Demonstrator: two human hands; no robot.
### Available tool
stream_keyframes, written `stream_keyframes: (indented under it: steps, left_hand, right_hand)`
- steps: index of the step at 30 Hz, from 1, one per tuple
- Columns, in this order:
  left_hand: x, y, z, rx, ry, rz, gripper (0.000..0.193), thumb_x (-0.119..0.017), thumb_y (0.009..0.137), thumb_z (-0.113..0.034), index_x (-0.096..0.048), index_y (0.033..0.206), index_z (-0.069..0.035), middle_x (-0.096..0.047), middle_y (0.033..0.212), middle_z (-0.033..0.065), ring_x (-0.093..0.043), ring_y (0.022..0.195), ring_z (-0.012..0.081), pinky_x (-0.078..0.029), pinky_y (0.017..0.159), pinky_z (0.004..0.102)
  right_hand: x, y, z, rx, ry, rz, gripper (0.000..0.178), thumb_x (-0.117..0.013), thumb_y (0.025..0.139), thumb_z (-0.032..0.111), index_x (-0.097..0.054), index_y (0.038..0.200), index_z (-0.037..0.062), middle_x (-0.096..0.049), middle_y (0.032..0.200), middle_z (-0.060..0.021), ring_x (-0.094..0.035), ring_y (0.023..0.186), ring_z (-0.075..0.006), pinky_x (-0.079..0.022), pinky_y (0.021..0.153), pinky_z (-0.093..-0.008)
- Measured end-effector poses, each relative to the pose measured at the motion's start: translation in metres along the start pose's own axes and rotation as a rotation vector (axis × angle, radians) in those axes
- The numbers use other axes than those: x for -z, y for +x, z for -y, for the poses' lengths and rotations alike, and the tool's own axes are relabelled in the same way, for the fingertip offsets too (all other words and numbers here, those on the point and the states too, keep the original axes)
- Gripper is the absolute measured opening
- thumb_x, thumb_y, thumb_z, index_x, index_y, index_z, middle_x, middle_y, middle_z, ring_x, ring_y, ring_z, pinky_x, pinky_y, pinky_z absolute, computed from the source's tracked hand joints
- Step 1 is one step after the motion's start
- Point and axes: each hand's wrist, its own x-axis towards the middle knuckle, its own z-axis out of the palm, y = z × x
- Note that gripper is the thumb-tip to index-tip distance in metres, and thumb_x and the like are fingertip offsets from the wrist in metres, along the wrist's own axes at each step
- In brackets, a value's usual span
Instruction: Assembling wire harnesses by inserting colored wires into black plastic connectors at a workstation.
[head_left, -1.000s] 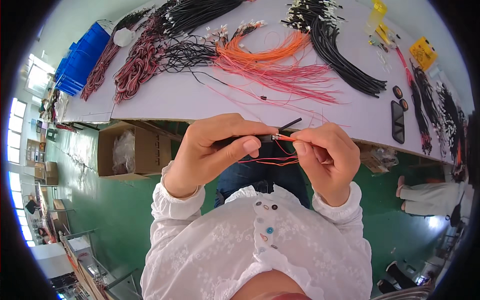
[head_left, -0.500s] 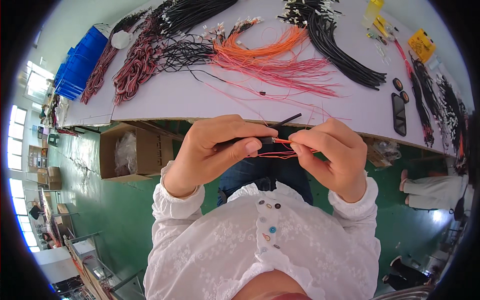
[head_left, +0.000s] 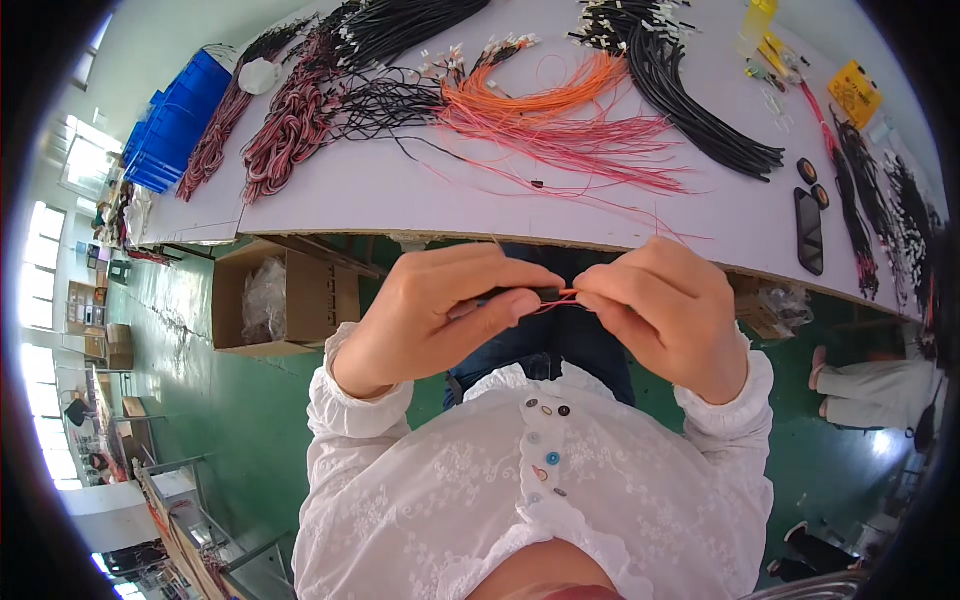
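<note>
In front of my chest, my left hand (head_left: 445, 305) pinches a small black connector (head_left: 549, 295) between thumb and index finger; most of it is covered by the fingertips. Thin orange and red wires (head_left: 568, 293) run from the connector to my right hand (head_left: 668, 315), whose thumb and forefinger are closed on them. Both hands are held just off the table's near edge, fingertips only a little apart. Pink wires (head_left: 610, 160) and orange wires (head_left: 560, 103) lie fanned out on the table beyond.
Black cable bundles (head_left: 690, 110) lie on the white table (head_left: 400, 205), with a phone (head_left: 809, 232) and black rolls at the right. Blue bins (head_left: 178, 122) stand at the far left. Below the edge sits a cardboard box (head_left: 320, 300) holding clear plastic. Another person's legs (head_left: 870, 388) show at right.
My hands have drawn closer together, and my left fingers cover more of the connector. The black tube that stuck out above it no longer shows. The whole view has shifted slightly.
</note>
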Motion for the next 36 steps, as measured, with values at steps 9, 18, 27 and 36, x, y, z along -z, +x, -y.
stream_keyframes:
  steps: [9, 18, 27, 36]
  left_hand:
    - [-0.014, -0.032, -0.002, -0.049, 0.113, -0.114, 0.027, -0.07, 0.088, -0.005, -0.067, 0.115, -0.005, -0.071, 0.088, 0.0091, -0.068, 0.067, 0.0244, -0.054, 0.06, 0.0298]
    - [-0.05, -0.085, 0.01, -0.143, 0.714, -0.286, 0.024, -0.065, 0.086, -0.017, -0.056, 0.104, -0.005, -0.062, 0.079, 0.0043, -0.065, 0.067, 0.0191, -0.046, 0.046, 0.0328]
    - [-0.026, -0.094, 0.02, -0.102, 0.764, -0.374, 0.017, -0.069, 0.086, -0.016, -0.056, 0.093, -0.007, -0.052, 0.072, 0.0024, -0.057, 0.059, 0.0146, -0.043, 0.044, 0.0278]
    - [-0.033, -0.081, 0.027, -0.165, 0.695, -0.254, 0.016, -0.067, 0.088, -0.02, -0.056, 0.091, -0.009, -0.052, 0.073, 0.0022, -0.059, 0.061, 0.0174, -0.043, 0.044, 0.0318]
  right_hand:
    - [-0.022, -0.013, 0.013, -0.424, 0.555, 0.272, 0.055, -0.063, 0.093, 0.003, -0.042, 0.144, 0.0006, -0.051, 0.067, -0.0044, -0.042, 0.055, -0.0105, -0.035, 0.052, -0.0259]
    - [-0.117, -0.033, 0.018, -0.662, 0.91, 0.237, 0.088, -0.031, 0.096, 0.074, -0.027, 0.157, 0.0112, -0.049, 0.069, 0.0046, -0.029, 0.051, -0.0021, -0.021, 0.046, -0.0199]
    - [-0.111, -0.049, -0.009, -0.597, 0.925, 0.287, 0.054, -0.053, 0.102, 0.044, -0.047, 0.135, 0.0029, -0.058, 0.075, -0.0014, -0.052, 0.059, -0.0081, -0.039, 0.055, -0.019]
    - [-0.086, -0.05, -0.019, -0.354, 0.584, 0.183, 0.029, -0.063, 0.098, 0.02, -0.052, 0.118, 0.0018, -0.062, 0.08, -0.0046, -0.058, 0.065, -0.0107, -0.044, 0.059, -0.0198]
